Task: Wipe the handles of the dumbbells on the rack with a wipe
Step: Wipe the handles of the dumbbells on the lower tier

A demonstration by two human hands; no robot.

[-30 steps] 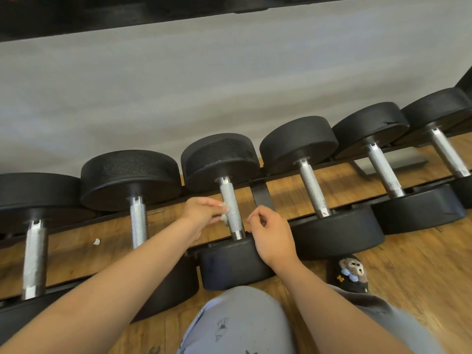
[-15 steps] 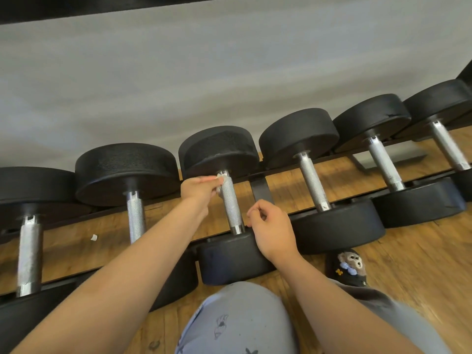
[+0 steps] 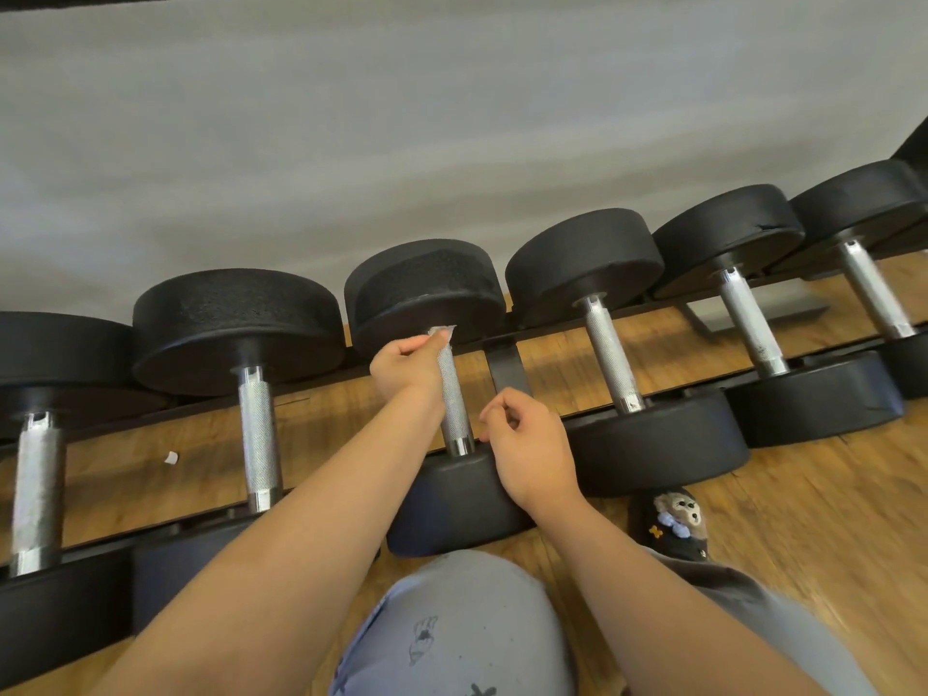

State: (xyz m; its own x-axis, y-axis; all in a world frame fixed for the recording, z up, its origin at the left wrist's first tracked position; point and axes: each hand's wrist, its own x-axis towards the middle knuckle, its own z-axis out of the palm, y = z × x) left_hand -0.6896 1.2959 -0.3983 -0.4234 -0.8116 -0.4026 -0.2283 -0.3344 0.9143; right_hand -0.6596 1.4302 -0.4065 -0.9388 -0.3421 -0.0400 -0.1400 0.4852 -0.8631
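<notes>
Left hand (image 3: 407, 366) is up at the far end of a handle, fingers curled and pinching a small wipe (image 3: 444, 331) against the steel just under the far head. Right hand (image 3: 535, 447) sits at the near end, loosely curled and holding nothing that I can see, its heel resting on the near head.

From where I stand, the rack (image 3: 504, 366) runs left to right along the wall with the dumbbells (image 3: 585, 253) lying side by side across it. Each points away from the person. The handle being worked (image 3: 454, 399) runs from the near head up to the far one, leaning slightly left at the top, so I'd expect the wiping stroke to come straight back along it toward the right hand. That hand is nearer the finish and may need to shift aside. The next handle to the right (image 3: 610, 361) lies close by, unobstructed. A tiny white scrap (image 3: 171, 458) lies on the wooden floor (image 3: 828, 494) to the left.
</notes>
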